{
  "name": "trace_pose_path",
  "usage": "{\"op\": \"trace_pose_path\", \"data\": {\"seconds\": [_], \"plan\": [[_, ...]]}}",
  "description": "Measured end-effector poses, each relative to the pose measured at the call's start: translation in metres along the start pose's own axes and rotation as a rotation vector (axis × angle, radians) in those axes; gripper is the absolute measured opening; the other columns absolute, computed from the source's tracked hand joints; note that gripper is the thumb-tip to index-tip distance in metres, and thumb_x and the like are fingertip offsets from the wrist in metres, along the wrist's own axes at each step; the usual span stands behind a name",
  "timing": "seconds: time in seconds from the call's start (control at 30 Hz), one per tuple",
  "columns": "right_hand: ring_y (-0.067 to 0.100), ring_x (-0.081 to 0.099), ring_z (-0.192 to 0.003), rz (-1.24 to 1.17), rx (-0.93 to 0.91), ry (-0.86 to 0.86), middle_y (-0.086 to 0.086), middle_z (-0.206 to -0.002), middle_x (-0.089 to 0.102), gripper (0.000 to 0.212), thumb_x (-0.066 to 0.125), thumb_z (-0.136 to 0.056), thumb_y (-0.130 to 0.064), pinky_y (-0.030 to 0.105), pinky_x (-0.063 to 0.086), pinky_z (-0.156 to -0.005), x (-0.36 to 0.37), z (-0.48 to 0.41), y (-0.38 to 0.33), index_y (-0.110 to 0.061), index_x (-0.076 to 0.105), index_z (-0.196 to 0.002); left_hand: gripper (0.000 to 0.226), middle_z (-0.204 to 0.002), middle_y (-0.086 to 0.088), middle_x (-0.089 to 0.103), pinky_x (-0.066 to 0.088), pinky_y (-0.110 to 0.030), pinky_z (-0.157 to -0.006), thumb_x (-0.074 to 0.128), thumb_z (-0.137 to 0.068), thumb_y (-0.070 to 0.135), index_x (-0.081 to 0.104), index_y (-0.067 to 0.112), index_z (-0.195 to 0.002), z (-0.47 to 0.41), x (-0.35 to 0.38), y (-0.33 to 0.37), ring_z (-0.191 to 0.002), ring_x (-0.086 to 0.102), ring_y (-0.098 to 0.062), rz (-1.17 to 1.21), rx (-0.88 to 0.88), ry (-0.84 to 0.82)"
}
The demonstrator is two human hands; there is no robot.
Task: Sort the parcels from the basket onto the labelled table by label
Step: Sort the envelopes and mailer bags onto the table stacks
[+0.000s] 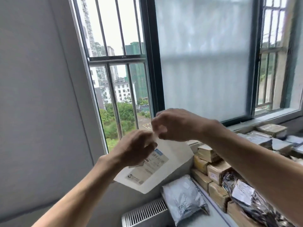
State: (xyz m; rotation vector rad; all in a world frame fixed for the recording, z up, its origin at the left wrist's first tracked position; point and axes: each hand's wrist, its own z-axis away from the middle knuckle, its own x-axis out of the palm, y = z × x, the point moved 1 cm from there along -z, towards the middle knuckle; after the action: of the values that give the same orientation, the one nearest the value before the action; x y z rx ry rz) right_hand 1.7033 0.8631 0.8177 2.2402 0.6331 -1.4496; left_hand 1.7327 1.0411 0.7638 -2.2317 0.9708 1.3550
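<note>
1. Parcel, white and flat (170,163), hangs tilted in the air in front of the window (205,63). Its printed label (155,163) faces the camera.
2. The left hand (134,148) grips the parcel's upper left part. Its fingers (146,142) curl round the edge and partly cover the label.
3. The right hand (175,125) is just above the parcel and pinches its top edge with curled fingers (157,126). Blur hides the exact contact.
4. Below and to the right of the parcel, a grey poly bag (182,199) lies on the table (214,215).
5. To the right of the parcel, brown taped boxes (213,171) are stacked on the table. A crinkled silver-black foil bag (242,194) lies against them on their far side.
6. Directly below the parcel is a white slatted heater grille (146,212).
</note>
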Motion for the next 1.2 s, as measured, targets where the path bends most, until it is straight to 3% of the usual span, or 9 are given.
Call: {"op": "trace_pose_path", "data": {"seconds": [0.1, 0.2, 0.3, 0.4, 0.57, 0.77, 0.93, 1.03, 1.2], "plan": [[0.024, 0.053, -0.125, -0.141, 0.070, 0.407, 0.007, -0.146, 0.049, 0.073, 0.076, -0.091, -0.027, 0.040, 0.048, -0.102, -0.012, 0.008, 0.020, -0.027, 0.039, -0.154, 0.031, -0.069, 0.006, 0.068, 0.055, -0.036, -0.060, 0.067, -0.094, 0.028, 0.058, 0.016, -0.067, 0.003, -0.010, -0.012, -0.062, 0.064, -0.009, 0.369, -0.187, 0.176], [0.023, 0.035, -0.139, -0.348, 0.248, 0.632, 0.007, -0.154, 0.034, 0.091, 0.074, -0.088, -0.038, 0.044, 0.034, -0.112, -0.006, 0.017, 0.033, -0.031, 0.019, -0.160, 0.026, -0.088, -0.008, 0.078, 0.062, -0.042, -0.068, 0.066, -0.099, 0.022, 0.069, -0.002, -0.090, 0.008, -0.035, -0.013, -0.078, 0.074, -0.023, 0.776, -0.305, 0.309], [0.020, 0.047, -0.127, -0.691, 0.398, 0.599, 0.007, -0.145, 0.040, 0.091, 0.072, -0.088, -0.057, 0.036, 0.042, -0.100, 0.000, 0.021, 0.035, -0.029, 0.018, -0.156, 0.010, -0.082, 0.003, 0.077, 0.055, -0.025, -0.066, 0.067, -0.099, 0.008, 0.073, 0.004, -0.092, 0.008, -0.063, -0.012, -0.072, 0.070, -0.009, 1.017, -0.408, 0.493], [0.019, 0.070, -0.106, -1.182, 0.429, 0.426, 0.003, -0.125, 0.070, 0.068, 0.064, -0.087, -0.056, 0.033, 0.054, -0.083, -0.001, 0.024, 0.023, -0.020, 0.046, -0.141, 0.015, -0.075, 0.007, 0.075, 0.052, -0.020, -0.062, 0.068, -0.097, 0.010, 0.069, 0.013, -0.082, 0.007, -0.087, -0.013, -0.067, 0.068, -0.006, 1.151, -0.445, 0.610], [0.018, 0.074, -0.082, -1.420, 0.373, 0.473, 0.002, -0.092, 0.079, 0.009, 0.064, -0.098, -0.013, 0.038, 0.063, -0.073, 0.003, 0.024, 0.009, -0.014, 0.072, -0.100, 0.031, -0.072, 0.006, 0.072, 0.053, -0.026, -0.070, 0.069, -0.096, 0.012, 0.070, 0.017, -0.066, 0.011, -0.107, -0.013, -0.069, 0.065, -0.011, 1.184, -0.428, 0.659], [0.011, 0.072, -0.070, -1.432, 0.388, 0.511, -0.001, -0.082, 0.078, 0.013, 0.063, -0.098, -0.008, 0.030, 0.061, -0.063, 0.004, 0.026, 0.008, -0.013, 0.073, -0.092, 0.017, -0.075, 0.004, 0.073, 0.055, -0.022, -0.066, 0.068, -0.097, 0.009, 0.069, 0.016, -0.080, 0.015, -0.114, -0.011, -0.069, 0.066, -0.010, 1.150, -0.459, 0.664], [0.012, 0.072, -0.069, -1.453, 0.428, 0.467, 0.002, -0.083, 0.079, 0.011, 0.063, -0.097, -0.008, 0.036, 0.062, -0.067, 0.011, 0.031, 0.011, -0.011, 0.073, -0.096, 0.005, -0.090, -0.008, 0.071, 0.053, -0.032, -0.080, 0.069, -0.096, 0.010, 0.071, 0.006, -0.094, 0.011, -0.112, -0.008, -0.080, 0.063, -0.018, 1.077, -0.463, 0.632], [0.013, 0.073, -0.073, -1.436, 0.431, 0.422, 0.001, -0.084, 0.079, 0.011, 0.062, -0.098, -0.008, 0.031, 0.062, -0.064, 0.015, 0.037, 0.012, -0.010, 0.073, -0.098, 0.012, -0.080, -0.001, 0.069, 0.051, -0.029, -0.073, 0.069, -0.097, 0.011, 0.069, 0.011, -0.085, 0.008, -0.107, -0.006, -0.073, 0.061, -0.013, 1.055, -0.472, 0.619], [0.033, 0.075, -0.098, -1.412, 0.457, 0.372, 0.015, -0.102, 0.079, 0.011, 0.064, -0.096, -0.006, 0.053, 0.057, -0.092, 0.026, 0.046, 0.018, -0.006, 0.074, -0.101, 0.016, -0.083, -0.002, 0.066, 0.047, -0.027, -0.072, 0.061, -0.103, 0.014, 0.066, 0.009, -0.089, 0.004, -0.092, 0.000, -0.074, 0.056, -0.012, 0.974, -0.505, 0.571]]}}
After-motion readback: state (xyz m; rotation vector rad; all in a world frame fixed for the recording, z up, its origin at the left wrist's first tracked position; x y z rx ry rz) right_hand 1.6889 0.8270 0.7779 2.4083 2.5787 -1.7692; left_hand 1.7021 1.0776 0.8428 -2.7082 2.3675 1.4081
